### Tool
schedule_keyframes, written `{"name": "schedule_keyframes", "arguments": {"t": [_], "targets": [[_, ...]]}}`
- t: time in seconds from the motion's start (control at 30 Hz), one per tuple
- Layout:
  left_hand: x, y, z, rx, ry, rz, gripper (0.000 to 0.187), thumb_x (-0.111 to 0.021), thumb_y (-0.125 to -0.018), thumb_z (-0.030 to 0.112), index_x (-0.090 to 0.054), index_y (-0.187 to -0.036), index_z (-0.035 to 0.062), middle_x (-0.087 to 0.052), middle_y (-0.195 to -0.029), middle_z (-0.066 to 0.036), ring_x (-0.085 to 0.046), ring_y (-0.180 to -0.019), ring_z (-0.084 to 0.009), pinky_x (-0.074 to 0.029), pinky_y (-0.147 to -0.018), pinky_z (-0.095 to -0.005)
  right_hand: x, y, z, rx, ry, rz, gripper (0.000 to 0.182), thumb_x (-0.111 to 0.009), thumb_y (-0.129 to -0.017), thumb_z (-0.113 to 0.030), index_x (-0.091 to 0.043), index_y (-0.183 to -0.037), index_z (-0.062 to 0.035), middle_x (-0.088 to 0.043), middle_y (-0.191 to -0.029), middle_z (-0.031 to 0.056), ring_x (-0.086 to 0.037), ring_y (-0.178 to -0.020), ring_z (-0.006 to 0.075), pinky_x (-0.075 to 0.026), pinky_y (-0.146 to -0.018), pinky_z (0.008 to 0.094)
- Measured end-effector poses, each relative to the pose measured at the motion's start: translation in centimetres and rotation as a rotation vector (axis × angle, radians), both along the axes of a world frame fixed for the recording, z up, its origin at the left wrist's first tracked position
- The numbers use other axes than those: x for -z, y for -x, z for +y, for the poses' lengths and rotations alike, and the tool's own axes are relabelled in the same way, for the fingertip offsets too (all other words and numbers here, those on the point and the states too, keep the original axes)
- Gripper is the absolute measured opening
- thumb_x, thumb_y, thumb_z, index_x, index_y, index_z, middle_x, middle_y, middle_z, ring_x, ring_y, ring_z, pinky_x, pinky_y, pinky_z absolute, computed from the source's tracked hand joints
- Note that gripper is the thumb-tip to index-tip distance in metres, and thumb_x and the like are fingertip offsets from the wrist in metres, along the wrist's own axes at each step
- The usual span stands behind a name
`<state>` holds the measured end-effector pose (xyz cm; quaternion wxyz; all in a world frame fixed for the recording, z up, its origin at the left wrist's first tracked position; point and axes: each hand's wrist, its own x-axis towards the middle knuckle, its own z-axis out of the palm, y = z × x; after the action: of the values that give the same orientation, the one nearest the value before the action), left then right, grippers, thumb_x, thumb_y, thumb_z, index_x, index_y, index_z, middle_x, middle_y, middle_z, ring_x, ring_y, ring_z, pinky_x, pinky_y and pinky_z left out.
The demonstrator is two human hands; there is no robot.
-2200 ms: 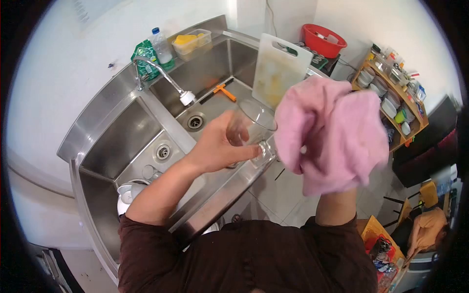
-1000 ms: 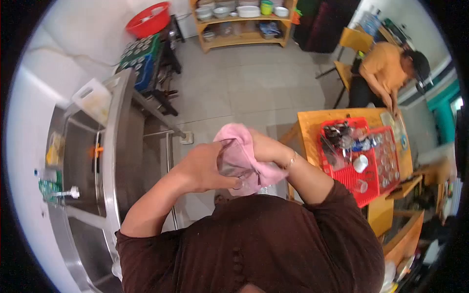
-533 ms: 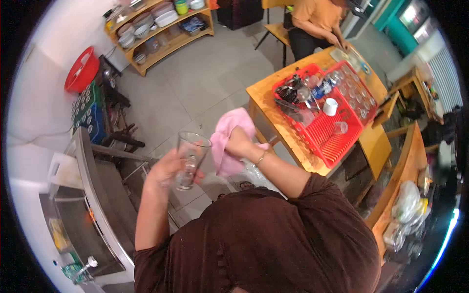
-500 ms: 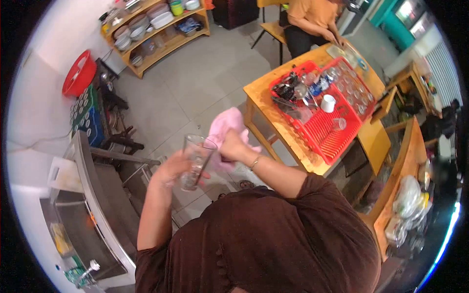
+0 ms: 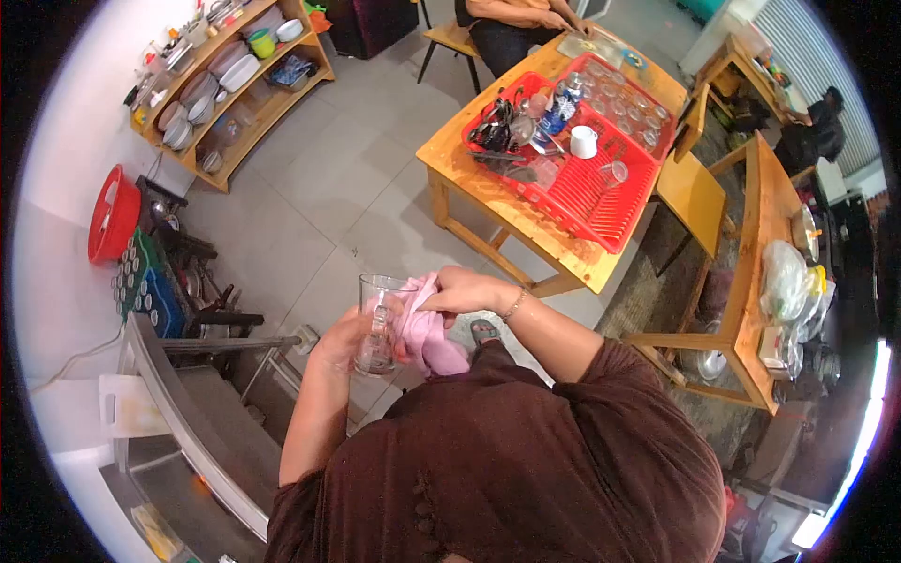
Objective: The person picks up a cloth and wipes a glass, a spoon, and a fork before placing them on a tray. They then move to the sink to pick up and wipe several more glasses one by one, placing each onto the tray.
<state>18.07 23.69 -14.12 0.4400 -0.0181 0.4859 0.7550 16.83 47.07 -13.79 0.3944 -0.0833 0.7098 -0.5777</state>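
Observation:
My left hand [image 5: 343,340] is wrapped round a tall clear drinking glass [image 5: 377,324], held nearly upright with its rim at the top. A crumpled pink cloth [image 5: 427,336] is gripped in my right hand [image 5: 467,291] and hangs down below it. The cloth lies against the right side of the glass. Part of my right fingers is hidden by its folds.
Beyond my hands stands a wooden table [image 5: 572,265] with a red dish rack [image 5: 615,211] holding utensils, glasses and a white cup [image 5: 583,142]. A person [image 5: 511,28] sits behind it. A metal sink [image 5: 188,507] is at left, a dish shelf [image 5: 267,98] at back left.
The pink cloth has come down and left against the glass, and the glass is more upright. My view has shifted, so the table appears further left and higher.

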Motion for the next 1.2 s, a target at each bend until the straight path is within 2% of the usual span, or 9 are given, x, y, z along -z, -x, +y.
{"name": "schedule_keyframes", "arguments": {"t": [0.17,0.3,0.53,0.6,0.63,0.7,1.03,1.13,1.2], "targets": [[0.5,0.2,2.2,0.018,0.008,0.054,0.046,-0.062,-0.075,0.027,-0.049,-0.108,-0.0028,-0.062,-0.084,-0.016,-0.065,-0.064,-0.0254,-0.055,-0.060,-0.0382,1.0,-1.5,2.8,0.042,0.032,0.016,0.036,-0.064,-0.081,-0.030,-0.064,-0.088,0.0052,-0.063,-0.077,0.0051,-0.059,-0.068,0.0098,-0.049,-0.061,0.0256],[-1.7,1.5,4.2,-0.384,0.105,0.064,0.046,-0.054,-0.083,0.034,-0.048,-0.111,-0.0018,-0.061,-0.090,-0.016,-0.065,-0.073,-0.0258,-0.055,-0.068,-0.0388,0.2,-1.7,5.2,0.072,0.237,0.113,0.044,-0.069,-0.081,-0.032,-0.058,-0.104,0.0042,-0.062,-0.091,0.0064,-0.057,-0.070,0.0082,-0.048,-0.066,0.0235],[-3.0,2.4,10.5,-0.816,-0.072,0.164,0.057,-0.047,-0.085,0.053,-0.045,-0.116,0.0066,-0.055,-0.107,-0.013,-0.058,-0.096,-0.0268,-0.050,-0.078,-0.0396,-2.7,-0.9,2.9,0.546,-0.066,0.902,0.051,-0.065,-0.084,-0.032,-0.045,-0.120,-0.0006,-0.055,-0.104,0.0100,-0.058,-0.076,0.0138,-0.050,-0.067,0.0276],[-3.3,2.8,12.1,-0.846,-0.140,0.192,0.055,-0.046,-0.085,0.053,-0.044,-0.117,0.0079,-0.053,-0.110,-0.013,-0.055,-0.103,-0.0267,-0.048,-0.082,-0.0404,-2.9,0.6,4.2,0.355,0.407,0.318,0.050,-0.059,-0.088,-0.033,-0.040,-0.124,-0.0024,-0.055,-0.104,0.0150,-0.062,-0.077,0.0225,-0.053,-0.070,0.0335],[-3.3,3.0,12.9,-0.904,-0.098,0.297,0.056,-0.046,-0.085,0.054,-0.044,-0.117,0.0075,-0.051,-0.112,-0.011,-0.051,-0.106,-0.0263,-0.045,-0.087,-0.0414,-3.2,1.4,5.3,0.354,0.406,0.316,0.050,-0.059,-0.088,-0.033,-0.040,-0.124,-0.0024,-0.055,-0.104,0.0150,-0.062,-0.077,0.0225,-0.053,-0.070,0.0335],[-2.9,3.4,14.2,-0.963,-0.054,0.399,0.057,-0.046,-0.086,0.055,-0.043,-0.117,0.0072,-0.048,-0.114,-0.010,-0.048,-0.110,-0.0259,-0.042,-0.092,-0.0423,-4.0,2.8,7.4,0.059,0.996,-0.644,0.046,-0.052,-0.091,-0.035,-0.040,-0.123,-0.0033,-0.056,-0.103,0.0186,-0.064,-0.078,0.0283,-0.055,-0.071,0.0378],[-4.1,3.7,19.2,-0.587,0.237,0.865,0.087,-0.067,-0.069,0.062,-0.039,-0.122,-0.0001,-0.046,-0.115,-0.010,-0.047,-0.108,-0.0205,-0.041,-0.091,-0.0357,-4.4,4.7,14.9,0.153,0.911,-0.428,0.038,-0.057,-0.089,-0.018,-0.043,-0.123,-0.0060,-0.058,-0.105,0.0097,-0.063,-0.083,0.0212,-0.053,-0.063,0.0320],[-3.7,4.1,18.4,-0.339,0.479,1.177,0.056,-0.075,-0.072,0.033,-0.050,-0.110,0.0011,-0.045,-0.106,-0.006,-0.048,-0.100,-0.0174,-0.039,-0.090,-0.0324,-4.6,5.1,19.1,0.186,0.857,-0.348,0.046,-0.064,-0.082,-0.014,-0.044,-0.123,-0.0064,-0.058,-0.107,0.0108,-0.062,-0.086,0.0203,-0.052,-0.061,0.0286],[-3.6,4.1,18.7,-0.415,0.460,1.068,0.045,-0.073,-0.075,0.024,-0.051,-0.107,0.0014,-0.045,-0.104,-0.005,-0.048,-0.099,-0.0165,-0.039,-0.090,-0.0308,-5.4,5.2,22.0,0.306,0.774,-0.170,0.045,-0.065,-0.080,-0.015,-0.047,-0.120,-0.0062,-0.059,-0.104,0.0098,-0.060,-0.077,0.0164,-0.047,-0.055,0.0251]]}}
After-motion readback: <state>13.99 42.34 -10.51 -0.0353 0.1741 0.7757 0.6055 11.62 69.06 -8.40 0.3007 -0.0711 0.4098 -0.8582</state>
